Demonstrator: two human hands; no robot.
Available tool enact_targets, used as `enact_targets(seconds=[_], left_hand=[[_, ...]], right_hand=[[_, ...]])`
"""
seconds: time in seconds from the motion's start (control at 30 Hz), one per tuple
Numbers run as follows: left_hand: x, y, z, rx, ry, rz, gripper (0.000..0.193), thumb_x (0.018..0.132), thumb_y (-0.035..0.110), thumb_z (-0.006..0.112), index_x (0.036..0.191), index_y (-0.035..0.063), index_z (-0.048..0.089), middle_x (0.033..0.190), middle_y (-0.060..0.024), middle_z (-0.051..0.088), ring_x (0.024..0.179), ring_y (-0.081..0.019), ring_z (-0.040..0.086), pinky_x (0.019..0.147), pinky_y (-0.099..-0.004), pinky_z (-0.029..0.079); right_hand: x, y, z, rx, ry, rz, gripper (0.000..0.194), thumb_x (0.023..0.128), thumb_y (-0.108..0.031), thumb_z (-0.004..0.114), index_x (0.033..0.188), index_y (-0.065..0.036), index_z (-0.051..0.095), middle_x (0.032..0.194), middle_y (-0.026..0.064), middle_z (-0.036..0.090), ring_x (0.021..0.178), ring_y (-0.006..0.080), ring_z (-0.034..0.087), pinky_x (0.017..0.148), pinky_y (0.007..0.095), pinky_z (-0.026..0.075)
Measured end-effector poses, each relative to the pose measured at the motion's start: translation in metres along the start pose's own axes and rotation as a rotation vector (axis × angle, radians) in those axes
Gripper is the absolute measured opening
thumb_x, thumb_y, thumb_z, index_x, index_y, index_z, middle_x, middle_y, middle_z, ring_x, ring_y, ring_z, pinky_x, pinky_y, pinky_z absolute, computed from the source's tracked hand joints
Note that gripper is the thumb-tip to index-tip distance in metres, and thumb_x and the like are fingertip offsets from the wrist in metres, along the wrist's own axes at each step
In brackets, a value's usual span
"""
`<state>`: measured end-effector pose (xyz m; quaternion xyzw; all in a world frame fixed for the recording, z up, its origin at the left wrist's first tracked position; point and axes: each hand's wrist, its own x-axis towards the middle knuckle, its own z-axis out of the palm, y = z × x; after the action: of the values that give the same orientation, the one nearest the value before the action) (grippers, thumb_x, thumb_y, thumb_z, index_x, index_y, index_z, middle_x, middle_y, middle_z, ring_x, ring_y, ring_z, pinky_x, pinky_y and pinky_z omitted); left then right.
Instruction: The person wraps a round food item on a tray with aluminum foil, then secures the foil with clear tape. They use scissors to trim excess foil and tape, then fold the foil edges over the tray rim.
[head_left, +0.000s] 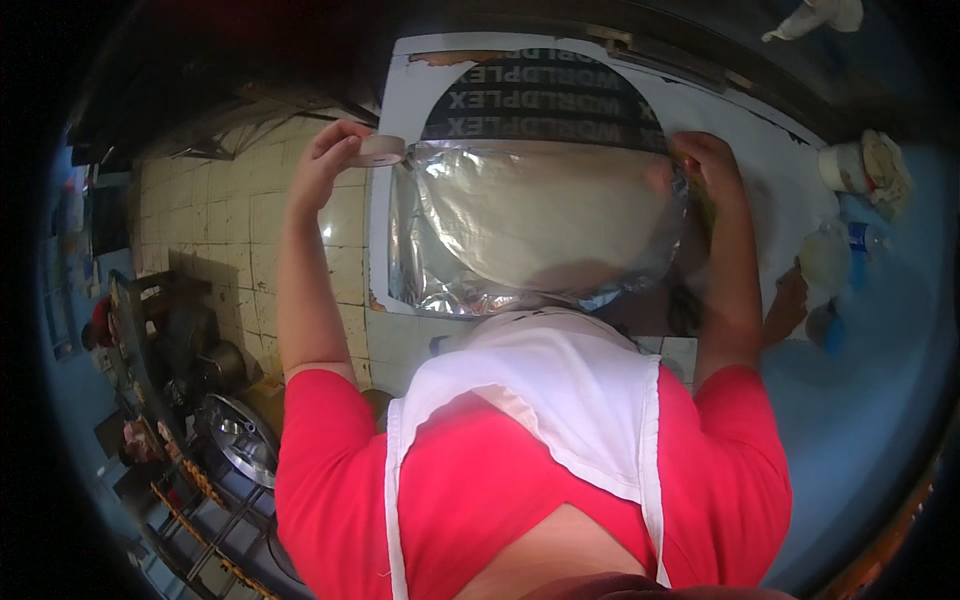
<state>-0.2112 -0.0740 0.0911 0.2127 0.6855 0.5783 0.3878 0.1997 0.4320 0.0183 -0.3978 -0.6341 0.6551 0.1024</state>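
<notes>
My left hand (328, 161) grips a roll of pale tape (381, 151) at the table's left edge. Beside it lies a round dark board (540, 101) bearing repeated printed writing. Silver foil (510, 217) covers its nearer part, the far edge running straight across. Whether a strip of tape lies along that edge is unclear. Loose, crinkled foil spreads past the board at the near left. My right hand (711, 161) is at the board's right rim, fingers bent. Something yellowish shows under that hand, mostly hidden, so its hold cannot be made out.
The white table (757, 120) has chipped edges. To the right are a white tub (841, 168), a plastic bottle (862, 238) and another person's hand (789, 292). A metal lid (240, 439) rests on a rack (202, 540) at lower left. Tiled floor (240, 195) lies left of the table.
</notes>
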Motion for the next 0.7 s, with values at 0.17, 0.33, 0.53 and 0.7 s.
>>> enact_targets(seconds=[0.17,0.33,0.53,0.7], left_hand=[[0.014,-0.021,0.003,0.198,0.039,0.165,0.017,0.1,0.022,0.075,0.101,0.006,0.069,0.096,0.0029,0.067,0.096,-0.0073,0.061,0.087,-0.025,0.048],[0.036,-0.045,0.009,0.298,0.139,0.207,0.014,0.095,0.013,0.078,0.098,0.0019,0.07,0.093,0.001,0.07,0.088,-0.009,0.063,0.081,-0.0248,0.049],[0.051,-0.063,0.016,0.503,0.26,0.209,0.012,0.093,0.009,0.078,0.094,-0.0001,0.071,0.087,-0.0027,0.071,0.081,-0.01,0.066,0.075,-0.0264,0.051],[0.059,-0.069,0.024,0.6,0.285,0.208,0.013,0.088,0.01,0.08,0.093,0.0003,0.072,0.087,-0.0084,0.073,0.079,-0.016,0.07,0.072,-0.03,0.053]], right_hand=[[0.002,0.008,0.004,-0.041,0.005,-0.005,0.029,0.09,-0.023,0.082,0.108,-0.001,0.079,0.086,0.002,0.073,0.066,0.0102,0.057,0.063,0.0264,0.046],[0.004,0.014,0.015,-0.104,0.052,-0.065,0.032,0.09,-0.017,0.081,0.118,0.0,0.077,0.092,0.0037,0.075,0.072,0.0116,0.063,0.066,0.0283,0.051],[0.007,0.024,0.027,-0.268,0.212,-0.195,0.051,0.085,-0.007,0.083,0.133,-0.003,0.068,0.088,0.0074,0.073,0.077,0.0185,0.071,0.071,0.0355,0.057],[0.01,0.033,0.034,-0.43,0.321,-0.266,0.055,0.083,-0.002,0.084,0.135,-0.007,0.066,0.083,0.0058,0.072,0.072,0.0153,0.07,0.066,0.0303,0.056]])
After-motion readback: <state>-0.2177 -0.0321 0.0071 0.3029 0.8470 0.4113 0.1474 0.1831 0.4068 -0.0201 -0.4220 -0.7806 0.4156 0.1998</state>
